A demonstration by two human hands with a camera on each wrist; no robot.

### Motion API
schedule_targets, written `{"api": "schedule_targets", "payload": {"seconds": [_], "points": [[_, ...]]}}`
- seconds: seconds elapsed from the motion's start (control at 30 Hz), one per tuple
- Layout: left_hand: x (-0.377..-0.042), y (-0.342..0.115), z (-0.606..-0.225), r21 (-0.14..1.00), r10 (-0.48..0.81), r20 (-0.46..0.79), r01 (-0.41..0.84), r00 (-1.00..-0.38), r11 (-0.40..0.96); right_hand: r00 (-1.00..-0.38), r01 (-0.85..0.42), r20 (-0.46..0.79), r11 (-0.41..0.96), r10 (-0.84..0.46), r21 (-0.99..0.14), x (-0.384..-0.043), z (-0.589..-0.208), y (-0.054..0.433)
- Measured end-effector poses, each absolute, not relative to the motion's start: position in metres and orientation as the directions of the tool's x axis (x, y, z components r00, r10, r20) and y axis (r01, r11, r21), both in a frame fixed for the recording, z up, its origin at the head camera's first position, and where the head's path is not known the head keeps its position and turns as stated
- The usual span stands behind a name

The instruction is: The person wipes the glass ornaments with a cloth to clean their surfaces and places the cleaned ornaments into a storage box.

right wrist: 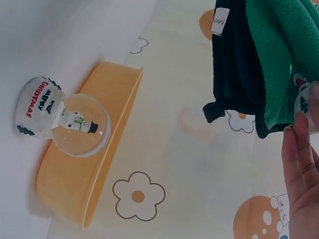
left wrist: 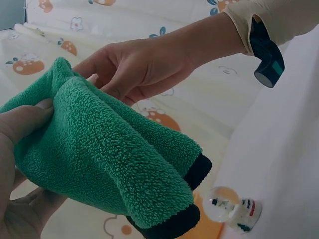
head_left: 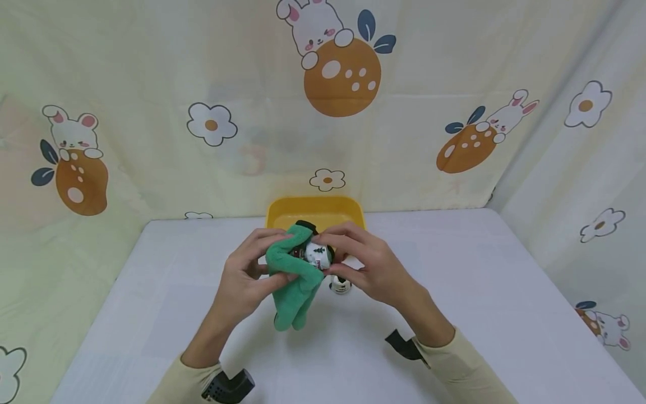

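A green towel with black edging is bunched in front of the person; the right wrist view shows a white tag on its dark border. My left hand grips the towel, thumb on the near side. Partly wrapped in it is a small object with a white, Christmas-printed base, which looks like a snow globe; the towel hides the rest. My right hand pinches this base at its right end. Below the hands, a second snow globe stands on the table, a snowman inside and "Merry Christmas" on its base.
A yellow tray sits at the back edge of the white table, behind the hands and the standing globe. A curtain printed with rabbits, oranges and flowers hangs behind the table and along its right side.
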State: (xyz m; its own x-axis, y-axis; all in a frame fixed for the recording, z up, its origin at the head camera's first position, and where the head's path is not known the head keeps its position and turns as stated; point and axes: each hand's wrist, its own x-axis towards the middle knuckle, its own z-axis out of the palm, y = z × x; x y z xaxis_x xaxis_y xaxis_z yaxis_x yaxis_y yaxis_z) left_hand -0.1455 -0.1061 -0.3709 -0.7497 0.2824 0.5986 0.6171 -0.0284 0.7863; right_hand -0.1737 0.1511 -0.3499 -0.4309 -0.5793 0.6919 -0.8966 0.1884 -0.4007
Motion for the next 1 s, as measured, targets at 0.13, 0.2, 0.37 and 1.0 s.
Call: {"api": "schedule_targets", "payload": {"seconds": [0.13, 0.2, 0.37, 1.0], "points": [[-0.1453, -0.1051, -0.3717, 0.803, 0.263, 0.576, 0.596, -0.774, -0.006, -0.408, -0.911, 0.712, 0.206, -0.572, -0.357, -0.1733, -0.3493, 0.1488], [-0.1452, -0.1049, -0.3718, 0.809, 0.259, 0.568, 0.588, -0.781, 0.0, -0.4, -0.916, 0.719, 0.23, -0.568, -0.328, -0.173, -0.349, 0.1482], [-0.1452, -0.1052, -0.3703, 0.821, 0.266, 0.553, 0.571, -0.79, -0.011, -0.354, -0.933, 0.749, 0.273, -0.56, -0.236, -0.1732, -0.3475, 0.1485], [-0.1442, -0.1056, -0.367, 0.84, 0.297, 0.52, 0.543, -0.801, -0.005, -0.339, -0.94, 0.772, 0.158, -0.537, -0.303, -0.1727, -0.3501, 0.1487]]}}
